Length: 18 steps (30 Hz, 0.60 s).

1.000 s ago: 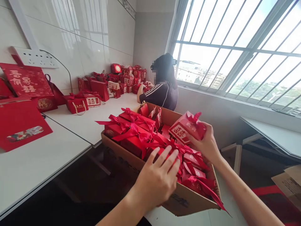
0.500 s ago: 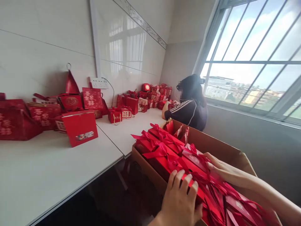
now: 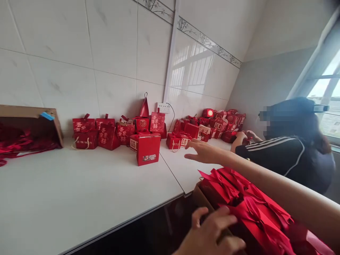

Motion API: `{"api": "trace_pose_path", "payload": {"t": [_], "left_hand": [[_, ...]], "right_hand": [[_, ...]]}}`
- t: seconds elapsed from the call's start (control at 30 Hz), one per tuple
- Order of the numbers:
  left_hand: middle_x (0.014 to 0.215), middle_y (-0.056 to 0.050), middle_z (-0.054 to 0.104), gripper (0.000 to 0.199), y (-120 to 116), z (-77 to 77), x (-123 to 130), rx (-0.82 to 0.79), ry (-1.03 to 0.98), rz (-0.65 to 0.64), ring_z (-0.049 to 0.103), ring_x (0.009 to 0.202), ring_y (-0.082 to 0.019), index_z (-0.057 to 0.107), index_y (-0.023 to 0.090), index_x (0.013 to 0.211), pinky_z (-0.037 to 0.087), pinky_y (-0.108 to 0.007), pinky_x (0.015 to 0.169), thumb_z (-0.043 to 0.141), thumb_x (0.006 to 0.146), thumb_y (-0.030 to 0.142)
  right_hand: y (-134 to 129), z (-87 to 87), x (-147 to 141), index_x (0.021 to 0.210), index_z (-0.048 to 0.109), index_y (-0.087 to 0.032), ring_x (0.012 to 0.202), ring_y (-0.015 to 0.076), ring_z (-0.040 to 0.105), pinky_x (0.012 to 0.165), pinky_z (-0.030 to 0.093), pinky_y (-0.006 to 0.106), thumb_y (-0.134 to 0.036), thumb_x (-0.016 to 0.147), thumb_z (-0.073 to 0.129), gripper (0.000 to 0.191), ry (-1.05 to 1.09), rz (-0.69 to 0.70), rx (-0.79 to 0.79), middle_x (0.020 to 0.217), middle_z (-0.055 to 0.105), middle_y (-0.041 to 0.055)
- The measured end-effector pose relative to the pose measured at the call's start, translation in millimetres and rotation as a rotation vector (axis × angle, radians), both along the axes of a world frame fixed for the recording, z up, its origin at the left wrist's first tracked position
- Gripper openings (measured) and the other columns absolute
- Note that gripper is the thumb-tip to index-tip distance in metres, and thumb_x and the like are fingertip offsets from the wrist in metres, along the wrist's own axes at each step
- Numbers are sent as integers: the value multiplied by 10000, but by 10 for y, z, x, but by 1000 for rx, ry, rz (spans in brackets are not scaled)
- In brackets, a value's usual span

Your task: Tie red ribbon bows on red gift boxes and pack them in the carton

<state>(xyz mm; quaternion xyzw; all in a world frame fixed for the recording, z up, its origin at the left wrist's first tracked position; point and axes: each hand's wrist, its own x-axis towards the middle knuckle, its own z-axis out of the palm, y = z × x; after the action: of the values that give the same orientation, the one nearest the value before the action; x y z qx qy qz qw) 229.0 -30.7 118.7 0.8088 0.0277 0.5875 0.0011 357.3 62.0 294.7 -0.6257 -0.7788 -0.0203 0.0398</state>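
Note:
My right hand (image 3: 202, 151) is stretched over the table, thumb and fingers apart with nothing in them. It is nearest a small red gift box with rope handles (image 3: 174, 142). Left of it stands a larger plain red box (image 3: 148, 150) with a small printed window on its front. My left hand (image 3: 216, 232), slightly blurred, hovers over the near rim of a cardboard carton (image 3: 203, 198), fingers loosely spread. Red gift boxes with satin ribbon bows (image 3: 261, 221) fill the carton; my right forearm hides part of them.
Red gift bags (image 3: 107, 136) line the tiled wall on the white table (image 3: 106, 191). More red boxes (image 3: 220, 122) are piled at the far end beside a co-worker (image 3: 287, 148). An open carton of red ribbons (image 3: 29, 132) lies at left. A socket strip (image 3: 163, 107) is on the wall.
The view has turned left. My right hand has left the ribboned boxes and reached out over the table. My left hand has lifted off the boxes toward the carton's rim.

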Motion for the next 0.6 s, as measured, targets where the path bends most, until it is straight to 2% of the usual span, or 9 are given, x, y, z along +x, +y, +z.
{"api": "trace_pose_path", "payload": {"t": [0.07,0.13,0.2,0.3,0.4,0.47,0.53,0.6], "left_hand": [[1209,-70,604,209,402,205,-446,-189,145,85,498,1235,-196,564,215,1040,290,-333,1037,501,843,240],[1237,-98,566,246,803,285,-830,-308,265,192,474,1247,-221,541,204,1057,331,-361,993,447,833,163],[1255,-117,539,278,1176,245,-1137,-408,352,329,478,1227,-241,531,200,1066,352,-397,973,417,820,141],[1228,-112,538,272,1593,96,-1437,-570,377,457,488,1202,-253,525,204,1046,341,-461,988,384,818,156],[1194,-98,544,283,1757,-3,-1514,-808,256,502,509,1160,-243,493,209,1079,368,-467,976,379,820,191],[1209,-93,537,319,1765,-18,-1476,-938,191,473,507,1149,-239,465,214,1129,388,-454,963,396,818,215],[1254,-88,518,364,1757,-10,-1422,-1037,181,418,492,1161,-245,448,227,1170,407,-439,940,429,807,236],[1288,-88,501,388,1766,3,-1392,-1152,159,374,476,1181,-249,451,232,1182,417,-417,928,457,794,247]], "right_hand": [[501,-127,-201,1188,540,-181,1115,255,543,938,433,349,-376,859,558,382,23,-31,1,1231,525,123],[921,-211,-352,1247,495,-188,1090,238,557,927,441,328,-329,857,571,422,54,-58,22,1277,492,126],[1257,-253,-409,1279,459,-185,1092,226,551,935,442,343,-289,869,563,436,86,-124,49,1307,470,123],[1605,-306,-296,1261,468,-165,1114,240,529,927,458,436,-313,893,548,404,138,-334,65,1302,476,116],[1781,-404,-76,1234,493,-167,1095,243,542,901,477,471,-371,889,559,406,197,-509,43,1267,506,103],[1828,-465,24,1219,506,-144,1100,251,544,900,475,459,-375,908,518,387,239,-515,47,1266,511,130],[1841,-492,33,1202,523,-114,1134,262,531,919,457,421,-363,959,376,379,284,-418,70,1273,514,169],[1827,-490,-62,1247,502,-126,1156,242,529,919,450,350,-371,977,267,434,329,-241,70,1287,525,159]]}}
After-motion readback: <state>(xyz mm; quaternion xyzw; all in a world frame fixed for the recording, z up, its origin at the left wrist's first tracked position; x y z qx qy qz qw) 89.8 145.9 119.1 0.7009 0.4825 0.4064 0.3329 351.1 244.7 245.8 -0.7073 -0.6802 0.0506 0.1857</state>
